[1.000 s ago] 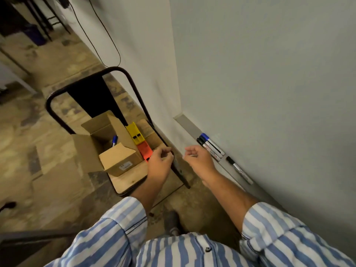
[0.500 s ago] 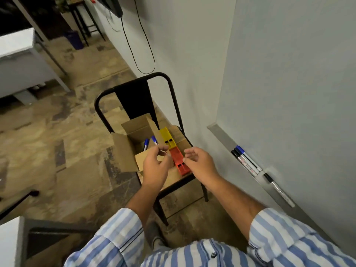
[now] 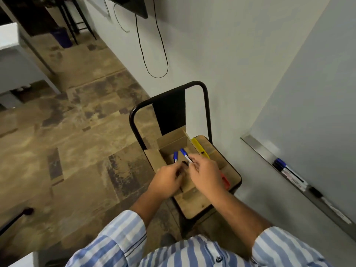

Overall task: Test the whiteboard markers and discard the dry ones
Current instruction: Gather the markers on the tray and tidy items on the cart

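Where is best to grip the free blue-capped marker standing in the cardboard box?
Probably pinch the blue-capped marker just below its cap, coming from above: it stands nearly upright in the cardboard box, cap upward, lower barrel hidden behind the left hand.

No text, brand, number or sign can be read anywhere in the head view. The markers on the whiteboard tray (image 3: 292, 176), at about four o'clock from the picture's middle, carry dark print on their white barrels, but it is too small and blurred to make out. The cardboard box (image 3: 173, 143) on the chair at about six o'clock shows a pale patch on its near flap that could be a label, and nothing on it is legible.
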Demonstrator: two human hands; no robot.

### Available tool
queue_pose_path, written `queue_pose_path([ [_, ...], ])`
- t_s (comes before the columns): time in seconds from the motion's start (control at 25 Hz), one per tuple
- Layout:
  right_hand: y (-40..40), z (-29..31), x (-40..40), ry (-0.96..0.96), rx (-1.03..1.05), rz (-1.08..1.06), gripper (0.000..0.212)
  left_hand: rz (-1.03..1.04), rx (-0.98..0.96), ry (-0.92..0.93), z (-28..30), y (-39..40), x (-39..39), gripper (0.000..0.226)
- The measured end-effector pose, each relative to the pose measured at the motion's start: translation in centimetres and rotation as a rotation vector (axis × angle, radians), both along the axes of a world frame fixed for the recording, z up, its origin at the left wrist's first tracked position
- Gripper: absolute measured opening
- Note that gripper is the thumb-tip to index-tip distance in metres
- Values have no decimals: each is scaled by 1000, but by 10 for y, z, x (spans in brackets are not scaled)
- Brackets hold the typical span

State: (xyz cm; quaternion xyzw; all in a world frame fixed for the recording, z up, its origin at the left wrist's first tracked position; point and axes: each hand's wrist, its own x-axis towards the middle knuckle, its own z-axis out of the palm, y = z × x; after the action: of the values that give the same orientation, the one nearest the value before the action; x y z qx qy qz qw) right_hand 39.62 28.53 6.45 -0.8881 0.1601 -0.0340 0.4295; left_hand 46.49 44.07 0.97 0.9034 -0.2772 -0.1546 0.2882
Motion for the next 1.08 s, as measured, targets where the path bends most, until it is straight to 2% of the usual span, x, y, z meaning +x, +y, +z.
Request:
queue_pose_path([
  [0.08, -5, 7, 8, 27, -66, -36, 39, -30, -41, -28, -4, 5, -4, 28],
  [0.16, -10, 10, 18, 64, -144, -36, 40, -72, 73, -107, -9, 3, -1, 40],
  [0.24, -12, 10, 24, 119, -162, -16, 40, -56, 153, -89, -11, -4, 1, 44],
  [0.36, -11, 10, 28, 162, -142, -11, 42, -22, -146, 8, -4, -4, 0, 24],
  [0.44, -12, 10, 33, 198, -149, 13, 47, -153, -302, 66, -2, 0, -3, 19],
  [0.48, -14, 7, 36, 233, -163, 34, 47, -234, -314, 84, -2, 2, -6, 17],
  [0.56, -17, 0, 46, 345, -208, 89, 41, -389, -239, 107, -6, 3, -9, 17],
  [0.68, -20, -19, 65, 527, -332, 192, 13, -554, -77, 32, -11, 3, -13, 25],
  [0.76, -19, -37, 74, 633, -374, 250, 12, -569, -79, -41, -10, 3, -15, 25],
  [0.8, -18, -48, 79, 667, -382, 260, 14, -552, -95, -68, -8, 3, -14, 24],
  [0.92, -7, -80, 85, 730, -350, 210, 42, -415, -96, -131, -8, 13, -8, 19],
  [1.0, 2, -100, 88, 735, -397, 171, 62, -157, -169, -44, -13, 22, -4, 17],
  [1.08, 7, -118, 88, 708, -498, 165, 91, 231, -366, 165, -17, 30, 4, 21],
])
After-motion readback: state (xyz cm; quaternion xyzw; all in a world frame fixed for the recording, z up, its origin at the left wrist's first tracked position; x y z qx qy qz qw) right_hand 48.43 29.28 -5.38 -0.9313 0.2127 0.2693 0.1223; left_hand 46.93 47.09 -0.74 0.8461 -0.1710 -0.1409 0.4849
